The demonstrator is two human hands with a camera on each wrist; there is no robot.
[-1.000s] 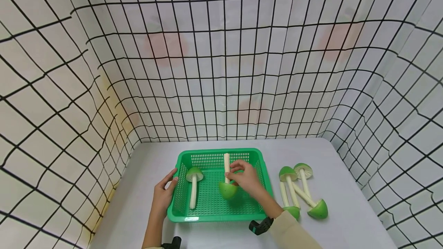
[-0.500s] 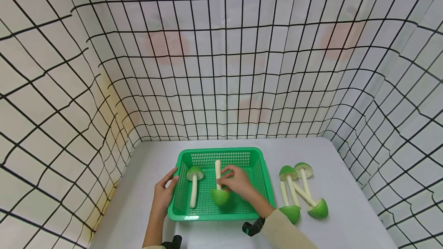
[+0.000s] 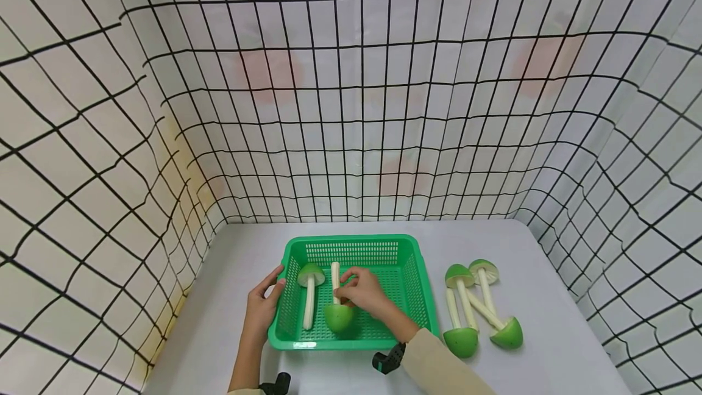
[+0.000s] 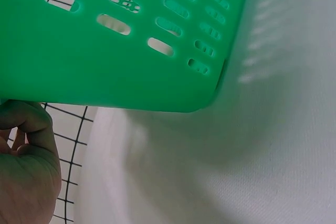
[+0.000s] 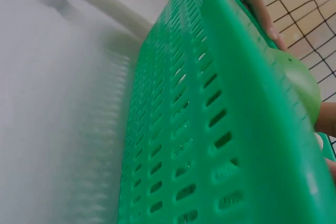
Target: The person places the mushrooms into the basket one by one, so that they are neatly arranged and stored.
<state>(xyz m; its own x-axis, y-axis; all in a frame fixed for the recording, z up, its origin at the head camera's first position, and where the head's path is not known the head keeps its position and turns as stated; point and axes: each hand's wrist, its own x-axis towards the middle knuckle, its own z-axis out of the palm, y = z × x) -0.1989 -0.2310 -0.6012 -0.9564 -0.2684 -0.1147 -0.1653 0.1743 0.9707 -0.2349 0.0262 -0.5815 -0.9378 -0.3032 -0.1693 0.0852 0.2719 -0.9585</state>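
My right hand (image 3: 362,292) pinches the pale stem of a toy mushroom (image 3: 339,319) inside the green plastic basket (image 3: 429,303). Its green cap points toward me, and the stem stands up and away. To the left, another mushroom (image 3: 309,300) lies in the basket with its cap at the far end. My left hand (image 3: 262,306) grips the basket's left rim; the left wrist view shows that hand (image 4: 29,166) at the rim, partly cut off. In the right wrist view the slotted basket wall (image 5: 252,93) hides most of the right hand, while the held mushroom's green cap (image 5: 298,80) shows above the rim.
Several more green-capped mushrooms (image 3: 460,343) lie in a loose, overlapping cluster on the white table (image 3: 548,297) right of the basket. White walls covered by a black grid net (image 3: 351,120) enclose the table at the back and both sides.
My right hand has carried the held mushroom left and slightly nearer to me, close beside the lying mushroom. My left hand keeps its grip on the basket rim.
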